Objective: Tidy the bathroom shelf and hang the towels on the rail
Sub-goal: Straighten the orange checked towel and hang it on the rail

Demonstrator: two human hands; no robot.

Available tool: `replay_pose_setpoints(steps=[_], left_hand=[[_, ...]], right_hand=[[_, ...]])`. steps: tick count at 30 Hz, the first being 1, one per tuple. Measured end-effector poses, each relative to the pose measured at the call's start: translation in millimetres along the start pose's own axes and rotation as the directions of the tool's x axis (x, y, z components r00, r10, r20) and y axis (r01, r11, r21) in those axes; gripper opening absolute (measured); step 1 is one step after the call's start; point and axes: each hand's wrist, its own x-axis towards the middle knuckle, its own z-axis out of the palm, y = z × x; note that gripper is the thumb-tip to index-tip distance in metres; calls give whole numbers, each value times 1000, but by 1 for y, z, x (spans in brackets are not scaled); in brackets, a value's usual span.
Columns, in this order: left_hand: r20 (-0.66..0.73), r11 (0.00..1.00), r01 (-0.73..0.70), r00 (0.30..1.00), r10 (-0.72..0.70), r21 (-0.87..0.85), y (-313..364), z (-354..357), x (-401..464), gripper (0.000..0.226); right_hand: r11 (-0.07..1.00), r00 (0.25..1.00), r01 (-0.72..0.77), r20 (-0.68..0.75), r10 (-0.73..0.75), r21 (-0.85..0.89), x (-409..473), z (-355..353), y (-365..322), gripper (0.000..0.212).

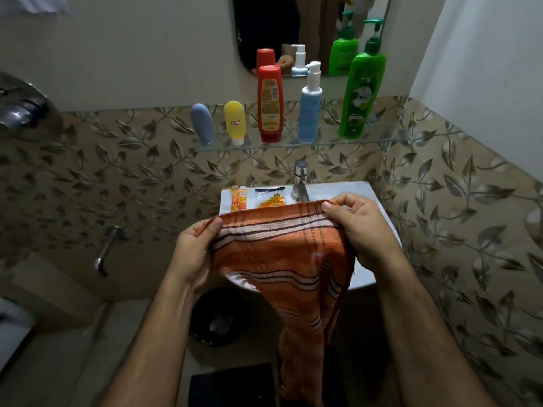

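A: Nearest the lens: both forearms, then left hand (195, 248) and right hand (357, 227), each grip pinching the top hem of orange striped towel (282, 259). Left thumb pressed on the hem's left corner; right fingers curled over the right corner. Held spread, directly in front of the basin (364, 277), lower end hanging free toward the floor.

B: Failure modes?

A: Judged from the hold only. Hem bunched under the right grip: likely to hang crooked on a rail unless evened out. Free lower end trailing below the basin rim: likely to brush the dark bin (217, 318) under the basin, or to snag the wall spout (107, 251) left of the basin on a leftward swing. Towel raised carelessly: risk of sweeping the orange tubes (239, 198) and sachet (270, 196) off the basin's back ledge, beside the tap (299, 180).

B: Rail location?

A: Cannot confirm. No clear towel rail in view; only a blurred chrome fitting (20, 110) far left of the basin.

B: Shelf and room?

A: Glass shelf (293, 145) above the basin, carrying five upright containers: blue-grey tube (202, 123), yellow tube (235, 121), red bottle (270, 104), pale blue pump bottle (310, 107), green pump bottle (361, 92). Mirror (311, 33) above the shelf. Leaf-patterned tiles (132, 171) around the basin, plain wall higher up.
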Motion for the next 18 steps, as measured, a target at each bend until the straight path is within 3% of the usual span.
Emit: replay_pose_setpoints(steps=[3, 5, 8, 11, 14, 18], left_hand=[[46, 999, 9, 999, -11, 50, 7, -8, -9, 20], [-37, 981, -11, 999, 18, 194, 9, -16, -11, 17], [-235, 886, -76, 951, 203, 458, 8, -34, -10, 21], [-276, 816, -64, 923, 267, 575, 14, -54, -15, 34], [-301, 776, -69, 898, 322, 627, 27, -77, -19, 30], [-342, 755, -79, 858, 385, 651, 41, -107, -18, 38]], right_hand=[[966, 997, -17, 71, 37, -256, -5, 3, 16, 27], [958, 999, -12, 44, 25, -288, -10, 13, 26, 28], [950, 997, -3, -73, -20, -311, -13, 29, 44, 27], [886, 995, -37, -101, -12, -462, -17, 43, 58, 24], [776, 984, -25, 122, 131, -631, -22, 54, 53, 34], [793, 806, -124, 406, 431, -597, -32, 56, 42, 48]])
